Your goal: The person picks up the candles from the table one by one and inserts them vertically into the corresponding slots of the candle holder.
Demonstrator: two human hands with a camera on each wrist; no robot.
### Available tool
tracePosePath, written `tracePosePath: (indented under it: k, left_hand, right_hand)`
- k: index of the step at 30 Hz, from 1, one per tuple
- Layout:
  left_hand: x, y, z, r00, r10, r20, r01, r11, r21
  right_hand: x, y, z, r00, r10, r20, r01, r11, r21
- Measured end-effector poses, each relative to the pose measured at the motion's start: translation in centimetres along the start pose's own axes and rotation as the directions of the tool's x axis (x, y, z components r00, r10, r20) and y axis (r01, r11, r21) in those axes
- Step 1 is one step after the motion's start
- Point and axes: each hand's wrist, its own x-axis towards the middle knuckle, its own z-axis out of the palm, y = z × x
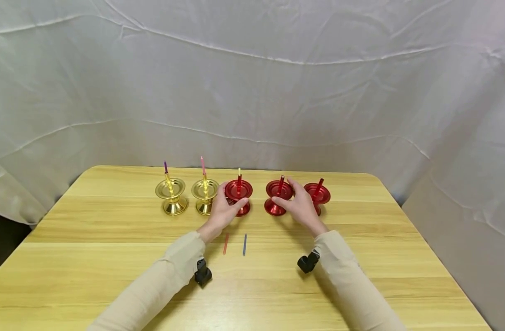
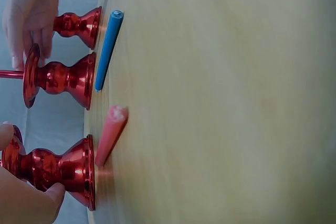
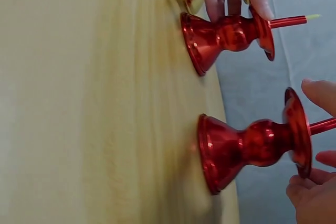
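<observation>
My left hand [image 1: 223,214] holds a red metal candle holder [image 1: 239,189] with a pale yellow candle in its tube. In the left wrist view its thumb lies against the holder's body. Beside a second red candle holder [image 3: 247,145], my right hand [image 1: 300,204] is spread around the dish, thumb and fingers wide apart; whether they touch the rim is hard to tell. That holder's tube shows no candle. A third red candle holder [image 1: 318,195], partly behind the right hand, shows none either. Nearer on the table lie a pink-red candle [image 2: 111,134] and a blue candle [image 2: 109,48].
Two gold candle holders [image 1: 172,189] stand at the left end of the row, carrying a purple candle [image 1: 166,167] and a pink candle [image 1: 203,164]. Everything stands on a wooden table [image 1: 256,294]. A pale cloth [image 1: 252,92] hangs behind its far edge.
</observation>
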Motion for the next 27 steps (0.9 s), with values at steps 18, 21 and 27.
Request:
tracePosePath:
  k: [18, 21, 27]
  left_hand:
    - [0.3, 0.1, -0.2, 0.998, -0.055, 0.008, 0.055, 0.998, 0.0]
    - [0.2, 0.3, -0.2, 0.999, -0.051, -0.002, 0.051, 0.999, 0.011]
    - [-0.1, 0.7, -0.4, 0.996, -0.089, -0.005, 0.089, 0.996, 0.03]
  right_hand:
    - [-0.1, 1.5, 1.1, 0.995, 0.104, -0.011, -0.1, 0.978, 0.181]
    - [-0.1, 1.7, 1.3, 0.995, 0.092, -0.024, -0.086, 0.978, 0.189]
    - [-0.1, 2.0, 1.6, 0.995, 0.093, -0.036, -0.085, 0.979, 0.184]
